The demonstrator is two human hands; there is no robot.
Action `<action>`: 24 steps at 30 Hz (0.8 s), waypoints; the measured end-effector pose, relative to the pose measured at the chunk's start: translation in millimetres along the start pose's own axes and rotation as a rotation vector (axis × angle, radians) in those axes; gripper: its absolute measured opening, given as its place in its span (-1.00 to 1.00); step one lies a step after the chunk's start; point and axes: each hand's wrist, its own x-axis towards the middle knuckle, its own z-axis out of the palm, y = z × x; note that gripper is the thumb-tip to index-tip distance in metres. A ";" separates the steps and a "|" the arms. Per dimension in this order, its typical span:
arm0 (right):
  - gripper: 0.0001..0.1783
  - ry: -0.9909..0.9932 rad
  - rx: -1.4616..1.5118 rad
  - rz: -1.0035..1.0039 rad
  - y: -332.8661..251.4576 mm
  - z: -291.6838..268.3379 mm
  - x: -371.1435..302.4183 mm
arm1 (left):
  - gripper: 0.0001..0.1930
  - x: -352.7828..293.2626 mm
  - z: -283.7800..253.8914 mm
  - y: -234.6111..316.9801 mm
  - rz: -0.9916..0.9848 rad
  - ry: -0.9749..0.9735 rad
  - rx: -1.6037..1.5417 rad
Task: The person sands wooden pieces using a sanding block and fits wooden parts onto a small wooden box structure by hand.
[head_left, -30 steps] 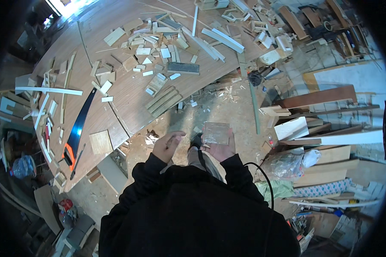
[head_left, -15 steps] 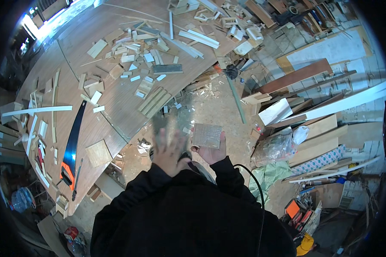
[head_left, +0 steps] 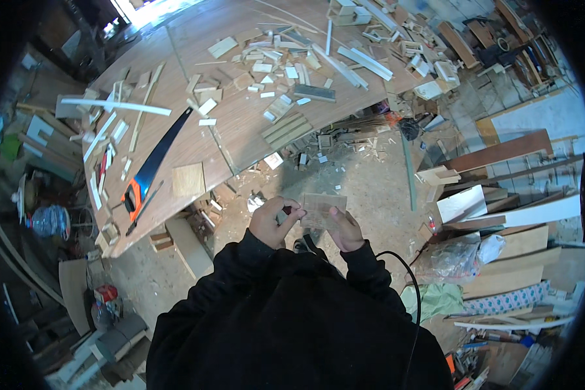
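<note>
My right hand (head_left: 346, 232) grips a small, flat, tan rectangular piece (head_left: 322, 207) by its right side, thumb on top and fingers underneath. Its material is unclear; it could be thin board or stiff sheet. Beside the piece's left edge, my left hand (head_left: 270, 221) is closed, with thumb and forefinger pinched together. Whether that pinch catches the edge or something tiny cannot be made out. Both hands are in front of my body, above the floor and off the table's near edge.
On the wooden table (head_left: 240, 140) lie a handsaw (head_left: 159, 153) with an orange-black handle, a square board (head_left: 188, 180) and many wood offcuts (head_left: 315, 93). Planks (head_left: 500, 153) and a clear plastic bag (head_left: 448, 259) crowd the right. A black cable (head_left: 409, 273) runs beside my right arm.
My left hand has gone from spread, blurred fingers to a pinch beside the piece. My right thumb now lies over the piece. The view has shifted, so the table appears farther right and up.
</note>
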 end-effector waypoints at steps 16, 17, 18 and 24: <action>-0.64 -0.670 -0.510 0.500 105.0 62.5 -70.1 | -0.76 -275.1 16.2 -13.0 -0.508 0.344 0.002; -0.63 -0.757 -0.544 0.541 111.1 73.6 -68.5 | -0.75 -288.8 13.3 -10.2 -0.541 0.394 0.000; -0.62 -0.839 -0.575 0.577 117.7 84.9 -68.8 | -0.75 -302.5 8.7 -7.1 -0.571 0.439 -0.001; -0.57 -1.051 -0.773 0.698 170.3 147.7 -67.4 | -0.75 -389.9 -11.5 -17.4 -0.452 0.624 0.077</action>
